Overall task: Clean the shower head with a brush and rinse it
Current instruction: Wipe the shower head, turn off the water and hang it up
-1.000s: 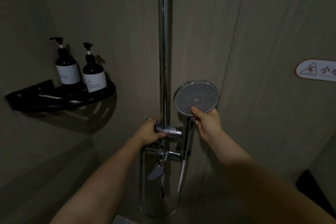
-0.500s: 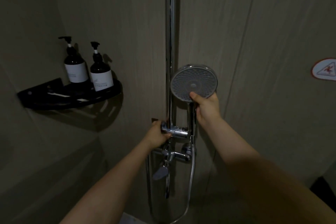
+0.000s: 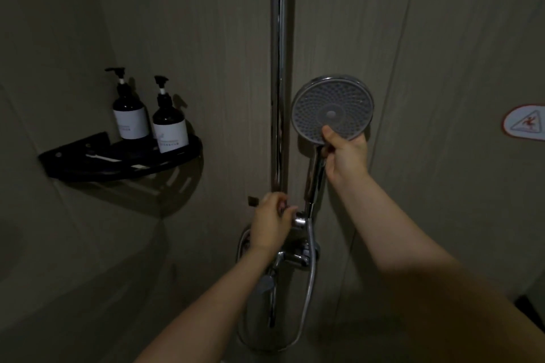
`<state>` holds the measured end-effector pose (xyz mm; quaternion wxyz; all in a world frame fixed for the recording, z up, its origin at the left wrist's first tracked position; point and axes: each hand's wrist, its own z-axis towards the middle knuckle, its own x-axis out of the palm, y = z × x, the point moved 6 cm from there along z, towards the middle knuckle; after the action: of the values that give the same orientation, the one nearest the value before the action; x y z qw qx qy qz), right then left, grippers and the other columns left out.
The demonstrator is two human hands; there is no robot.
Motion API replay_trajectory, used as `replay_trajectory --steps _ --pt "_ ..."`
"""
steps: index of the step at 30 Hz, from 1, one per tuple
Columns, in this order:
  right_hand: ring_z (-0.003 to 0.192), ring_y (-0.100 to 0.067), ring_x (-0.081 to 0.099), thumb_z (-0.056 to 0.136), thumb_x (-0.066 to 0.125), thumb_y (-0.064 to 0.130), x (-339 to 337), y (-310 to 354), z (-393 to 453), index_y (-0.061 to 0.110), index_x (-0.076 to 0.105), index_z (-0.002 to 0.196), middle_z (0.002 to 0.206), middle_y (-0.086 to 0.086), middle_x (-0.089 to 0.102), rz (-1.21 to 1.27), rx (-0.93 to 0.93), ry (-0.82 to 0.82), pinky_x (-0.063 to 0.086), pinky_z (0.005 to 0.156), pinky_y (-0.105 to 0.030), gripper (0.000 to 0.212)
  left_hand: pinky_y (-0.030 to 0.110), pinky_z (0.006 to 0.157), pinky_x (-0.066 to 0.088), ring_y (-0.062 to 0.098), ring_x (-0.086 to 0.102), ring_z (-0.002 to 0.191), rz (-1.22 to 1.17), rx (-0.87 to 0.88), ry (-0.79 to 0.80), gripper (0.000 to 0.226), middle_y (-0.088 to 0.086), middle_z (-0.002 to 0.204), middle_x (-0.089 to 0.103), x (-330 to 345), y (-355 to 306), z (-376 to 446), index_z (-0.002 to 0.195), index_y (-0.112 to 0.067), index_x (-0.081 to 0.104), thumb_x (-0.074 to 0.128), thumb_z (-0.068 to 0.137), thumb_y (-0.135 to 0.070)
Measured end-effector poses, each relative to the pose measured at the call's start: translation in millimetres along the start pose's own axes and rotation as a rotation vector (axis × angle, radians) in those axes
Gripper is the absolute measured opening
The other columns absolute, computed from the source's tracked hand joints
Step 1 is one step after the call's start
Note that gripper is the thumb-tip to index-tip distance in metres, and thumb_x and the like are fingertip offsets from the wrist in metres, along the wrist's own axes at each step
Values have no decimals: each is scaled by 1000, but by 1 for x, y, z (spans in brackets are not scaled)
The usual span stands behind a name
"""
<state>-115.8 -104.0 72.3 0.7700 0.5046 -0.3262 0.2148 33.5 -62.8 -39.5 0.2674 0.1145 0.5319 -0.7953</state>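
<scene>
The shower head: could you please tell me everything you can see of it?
The shower head is a round handheld unit with a shiny chrome rim and a grey face dotted with small nozzles around a central disc. The face points toward the camera. Its chrome handle runs down to a bracket on the rail, and a metal hose loops below. The right hand holds it at the neck, thumb on the face's lower edge.

Both bare forearms reached forward and up. The left hand (image 3: 272,219) curled its fingers in a grip low down; the right hand (image 3: 345,153), higher, gripped with its thumb raised.
</scene>
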Motion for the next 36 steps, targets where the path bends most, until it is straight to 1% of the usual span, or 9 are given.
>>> replay_trajectory --steps 3,7,9,11,14,23,26,31,36 --pt "93 -19 56 78 58 -13 5 5 1 16 50 116 105 -3 61 -11 -24 27 47 56 -13 49 19 80 44 8 57 90 -116 -41 191 31 -8 94 57 26 -23 11 110 -16 63 68 81 -24" --pt "109 -23 56 76 59 -15 5 7 -1 7 50 124 110 -4 62 -20 -38 60 48 95 -32 54 21 76 43 11 58 87 -171 -198 224 27 1 94 66 44 -30 30 105 -9 65 70 79 -16" --pt "112 -25 57 74 60 -16 2 9 -2 10 54 117 110 -5 62 -38 -33 75 44 102 -40 50 21 76 44 12 58 91 -164 -238 248 38 3 101 66 46 -28 34 114 -10 62 71 77 -13" --pt "109 -28 59 72 63 -15 0 11 -2 13 59 106 107 -6 64 -127 -13 96 46 99 -46 44 20 76 46 15 60 97 -101 -257 282 44 1 102 66 45 -25 35 118 -11 60 73 75 -11" --pt "99 -26 64 67 68 -13 -3 9 -4 20 63 91 95 -1 69 -259 19 101 51 92 -49 41 29 92 47 21 60 109 50 -244 297 56 6 116 66 39 -19 37 126 -11 55 73 74 -10" --pt "98 -26 65 66 70 -13 8 6 -9 19 64 92 96 -2 69 -304 40 126 50 93 -49 41 31 90 49 26 61 109 189 -199 290 61 11 116 66 27 -31 36 131 -15 51 71 74 -9" --pt "93 -21 66 62 73 -11 14 6 -8 21 66 87 91 2 70 -350 2 142 52 91 -47 42 24 89 46 24 61 110 138 -208 305 62 12 119 65 24 -31 38 130 -11 52 74 71 -6" --pt "101 -28 63 62 73 -11 11 -1 -9 18 63 95 98 -3 69 -392 -5 139 49 95 -51 45 31 98 45 26 58 115 137 -221 362 56 12 124 62 25 -29 33 129 -10 52 70 76 -8" --pt "100 -31 65 63 74 -7 1 6 -6 22 65 88 96 -4 69 -382 -5 74 50 92 -54 40 31 86 47 19 59 97 -266 -308 251 36 18 118 63 18 -32 33 119 -2 55 62 84 -4"
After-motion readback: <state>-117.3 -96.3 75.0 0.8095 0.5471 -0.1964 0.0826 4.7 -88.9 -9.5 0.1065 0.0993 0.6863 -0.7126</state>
